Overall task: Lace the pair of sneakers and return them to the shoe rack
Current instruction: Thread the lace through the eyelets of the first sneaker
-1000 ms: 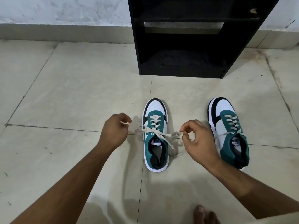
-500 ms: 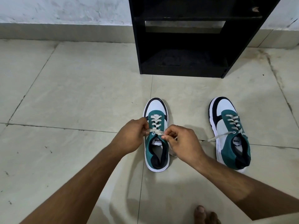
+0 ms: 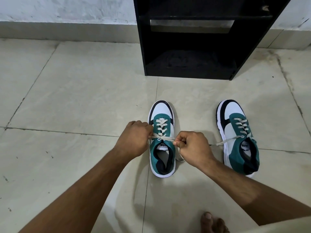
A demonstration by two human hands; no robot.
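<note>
Two teal, white and black sneakers stand on the tiled floor, toes pointing away from me. The left sneaker (image 3: 161,132) is laced with a cream lace (image 3: 161,137) crossed into a flat knot at the top eyelets. My left hand (image 3: 134,137) pinches the lace end on the shoe's left side. My right hand (image 3: 193,145) pinches the other end on its right side, and the lace is drawn taut between them. The right sneaker (image 3: 239,137) is laced, with a loose end (image 3: 223,142) trailing left. The black shoe rack (image 3: 188,47) stands behind them.
A white wall with a grey skirting (image 3: 67,29) runs behind the rack. My bare toes (image 3: 212,221) show at the bottom edge, below the right sneaker. Tiled floor (image 3: 75,98) lies to the left of the shoes.
A second ago my hands were spread wide with the lace ends. They came together over the left sneaker's tongue, then parted slightly, drawing the crossed lace tight.
</note>
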